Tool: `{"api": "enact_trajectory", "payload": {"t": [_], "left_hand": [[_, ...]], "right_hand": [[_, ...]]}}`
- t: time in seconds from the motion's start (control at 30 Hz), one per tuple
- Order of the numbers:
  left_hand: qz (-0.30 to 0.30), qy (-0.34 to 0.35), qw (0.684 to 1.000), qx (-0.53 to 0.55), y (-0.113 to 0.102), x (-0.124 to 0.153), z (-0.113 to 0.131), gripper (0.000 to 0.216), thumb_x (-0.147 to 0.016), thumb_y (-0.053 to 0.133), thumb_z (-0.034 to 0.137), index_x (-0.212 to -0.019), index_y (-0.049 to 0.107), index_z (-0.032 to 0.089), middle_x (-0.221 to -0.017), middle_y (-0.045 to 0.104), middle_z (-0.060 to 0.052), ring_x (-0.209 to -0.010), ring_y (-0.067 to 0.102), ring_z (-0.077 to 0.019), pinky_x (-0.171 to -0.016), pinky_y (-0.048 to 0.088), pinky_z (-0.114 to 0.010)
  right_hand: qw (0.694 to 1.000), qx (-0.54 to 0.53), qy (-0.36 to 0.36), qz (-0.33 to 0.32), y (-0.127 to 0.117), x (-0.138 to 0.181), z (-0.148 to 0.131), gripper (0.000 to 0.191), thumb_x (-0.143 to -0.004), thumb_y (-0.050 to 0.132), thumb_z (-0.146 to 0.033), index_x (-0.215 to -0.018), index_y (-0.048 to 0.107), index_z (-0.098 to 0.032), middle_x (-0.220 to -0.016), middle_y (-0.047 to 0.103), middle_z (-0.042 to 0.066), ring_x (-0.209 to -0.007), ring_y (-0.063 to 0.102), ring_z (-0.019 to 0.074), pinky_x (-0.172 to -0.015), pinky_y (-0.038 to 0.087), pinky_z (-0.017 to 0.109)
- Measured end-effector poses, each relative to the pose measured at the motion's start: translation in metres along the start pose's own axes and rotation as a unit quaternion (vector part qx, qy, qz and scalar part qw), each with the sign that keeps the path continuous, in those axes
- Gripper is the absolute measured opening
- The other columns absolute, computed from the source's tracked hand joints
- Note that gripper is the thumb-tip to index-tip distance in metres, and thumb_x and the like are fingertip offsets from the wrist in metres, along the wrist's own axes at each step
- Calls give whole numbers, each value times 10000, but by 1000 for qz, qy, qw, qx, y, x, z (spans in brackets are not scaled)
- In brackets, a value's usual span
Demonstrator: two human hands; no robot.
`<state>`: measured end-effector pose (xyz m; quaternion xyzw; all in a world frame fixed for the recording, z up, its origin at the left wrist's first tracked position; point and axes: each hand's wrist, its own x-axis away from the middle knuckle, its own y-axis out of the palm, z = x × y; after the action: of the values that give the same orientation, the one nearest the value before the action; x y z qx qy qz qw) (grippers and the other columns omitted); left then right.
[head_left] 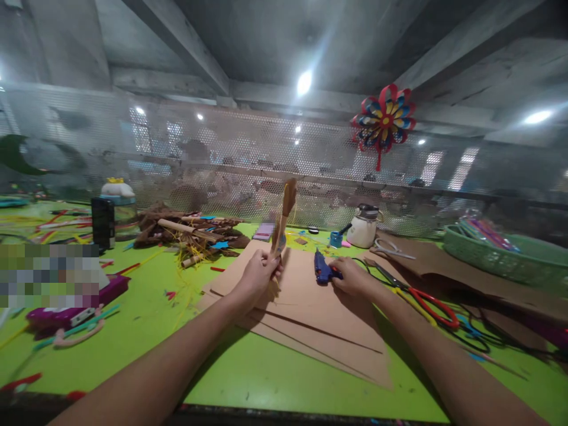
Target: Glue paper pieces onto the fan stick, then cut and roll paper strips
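Head view: left hand (261, 273) pinches near-upright craft (289, 200); right hand (349, 276) grips glue gun (323, 271), apart from it. Craft looks part-assembled; what's left, cannot tell.

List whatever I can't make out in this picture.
All in the head view:
- Blue glue gun: handle largely covered by the right hand.
- Brown craft piece: its gripped part is hidden by the left hand's fingers.
- Green basket: far end cut off by the right edge.
- Purple box: partly masked by pixelation.
- Beyond the perforated screen: blurred through the mesh.
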<state>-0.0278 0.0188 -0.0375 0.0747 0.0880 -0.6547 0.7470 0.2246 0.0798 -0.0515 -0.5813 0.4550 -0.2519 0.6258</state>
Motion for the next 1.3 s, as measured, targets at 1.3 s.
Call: {"api": "enact_trajectory", "payload": {"t": [1.3], "left_hand": [[-3,-42,998,52,9,5,-6,361,-747,673,195,-760,313,207,-620,661,-41,-489,659,-213,-362,435,-210]], "right_hand": [[919,-373,-104,79,-44,22,-71,206,-823,565,-350,-724,595,-171,-669,604,13,-620,550,131,-563,428,249]]}}
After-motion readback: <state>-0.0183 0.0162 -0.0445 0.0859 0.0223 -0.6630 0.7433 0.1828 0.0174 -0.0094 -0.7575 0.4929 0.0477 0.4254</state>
